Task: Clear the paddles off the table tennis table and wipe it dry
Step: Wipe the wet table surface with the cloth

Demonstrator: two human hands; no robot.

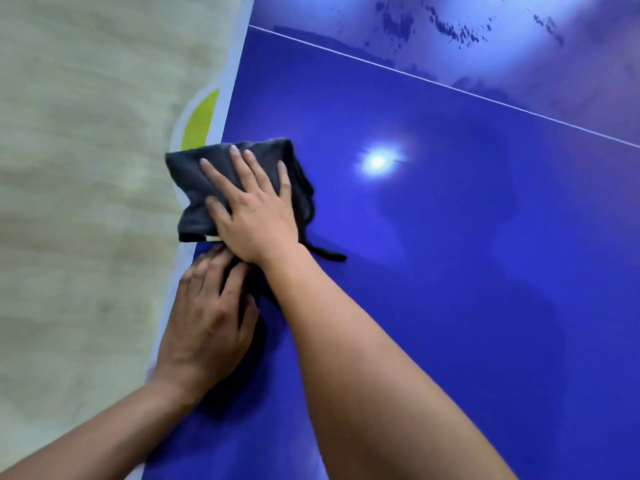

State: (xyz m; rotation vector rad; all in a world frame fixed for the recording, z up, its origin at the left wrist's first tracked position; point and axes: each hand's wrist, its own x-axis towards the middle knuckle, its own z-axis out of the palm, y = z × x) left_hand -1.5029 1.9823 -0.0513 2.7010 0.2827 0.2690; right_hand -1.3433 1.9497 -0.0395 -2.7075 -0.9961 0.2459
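Spotter: Hands first, nearest to you. What do you have?

Operator: My left hand (207, 327) sits at the near edge of the tabletop (450, 271), fingers bent over the trailing end of the dark cloth (187, 171). I cannot tell whether it pinches that end or only rests on it. My right hand (252, 209) lies flat on the cloth just beyond, fingers straight and spread, pressing down. The cloth overhangs the tabletop's left edge, above the pale floor (86, 168).

Spotter: And the wiping itself?

Operator: I judge this stretch is mid-wipe. To do it well I want a flat palm, even pressure and overlapping passes, with the left hand stopping the loose end from bunching or dragging.

Spotter: Paddles?

Operator: None in view. Around the hands the blue looks smooth and glossy, with lamp glare on it. Past the white line (415, 75), the far half carries dark speckled patches (457, 31) that I take for water. My guess is the work lies there next, and the cloth may need refolding to a drier face first.
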